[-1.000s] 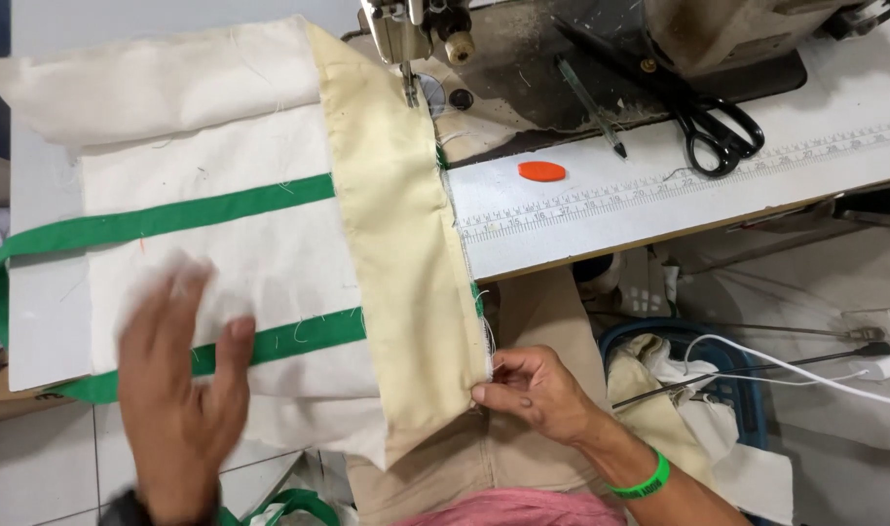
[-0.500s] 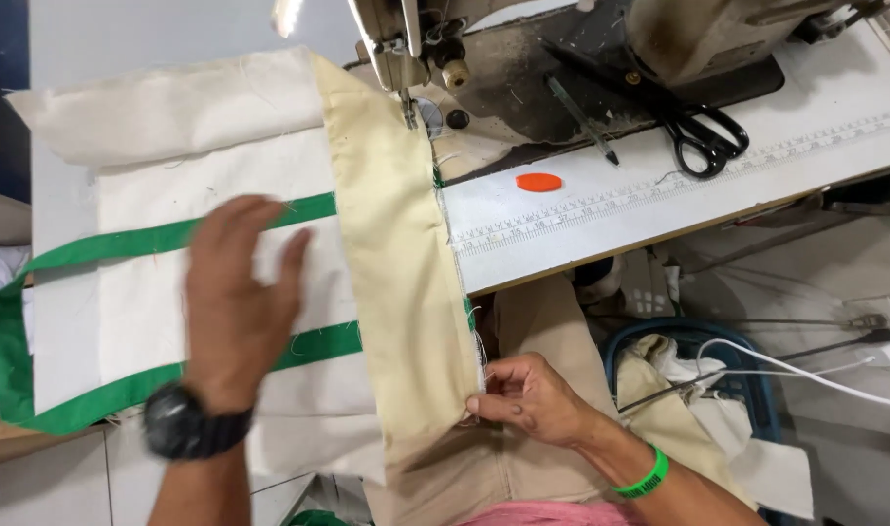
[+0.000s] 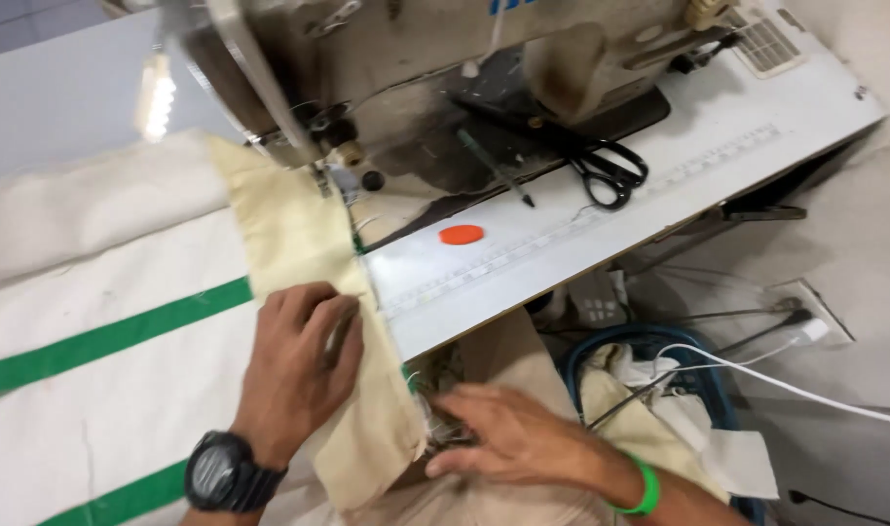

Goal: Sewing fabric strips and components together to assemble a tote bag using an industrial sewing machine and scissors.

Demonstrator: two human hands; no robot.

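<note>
White canvas sheet (image 3: 104, 390) filled the left side, flat on the table, with two green stripes (image 3: 114, 336) running across it, the lower one cut by the frame edge. One black wristwatch (image 3: 219, 474) sat on the left wrist. Left hand (image 3: 304, 365) lay palm-down on the cream fabric strip (image 3: 299, 263), fingers slightly curled and pressing, not pinching; it pinned the strip rather than gripped it. The strip, one piece, ran its long axis from the machine needle area (image 3: 326, 180) at upper left down toward the person's lap at lower right, lying over the canvas edge. So the needle lay up and away from the left hand, along the strip's own line. Right hand (image 3: 508, 438) was at the strip's near end, just below the table edge, fingers extended toward the hem; whether it actually pinched cloth could not be told, fingertips were blurred. Left hand was the nearer one to the needle. One green wristband (image 3: 647, 487) on the right wrist. On the white table (image 3: 601, 244): one orange disc (image 3: 462, 235), one dark pen-like tool (image 3: 496, 169), one pair of black scissors (image 3: 606, 170). One sewing machine (image 3: 445, 58) above. A white cable (image 3: 786, 390) trailed on the floor at right.
</note>
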